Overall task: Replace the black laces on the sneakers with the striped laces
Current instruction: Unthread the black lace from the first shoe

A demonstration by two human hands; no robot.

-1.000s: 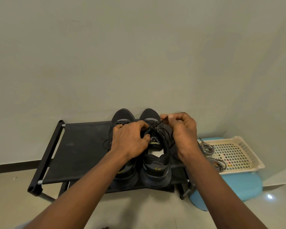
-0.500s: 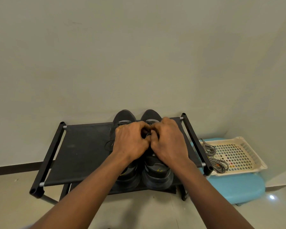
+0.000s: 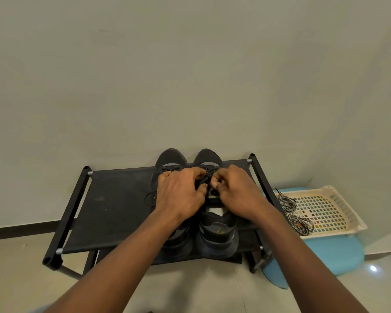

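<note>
Both forearms reach in from the near edge to the pair of sneakers (image 3: pixel 217 236), which stand side by side on the top shelf of the black shoe rack (image 3: pixel 113 206), toward its right end, toes to the wall. A second ago the right hand (image 3: pixel 237 195) was lifted off toward the rack's right end, drawing a strand out. Half a second ago the two hands were pressed knuckle to knuckle. Now they have parted slightly over the sneaker nearer the rack's right end. The left hand (image 3: pixel 181 195) and the right each have their fingers curled in, pinching the black lace (image 3: pixel 204 179) that shows in the gap between them. That reads as loosening one more crossing, so unlacing is under way and far from done: the other sneaker looks fully laced. The striped laces (image 3: pixel 298 220) lie untouched on the cream plastic tray (image 3: pixel 339 206) just beyond the rack's right end.
</note>
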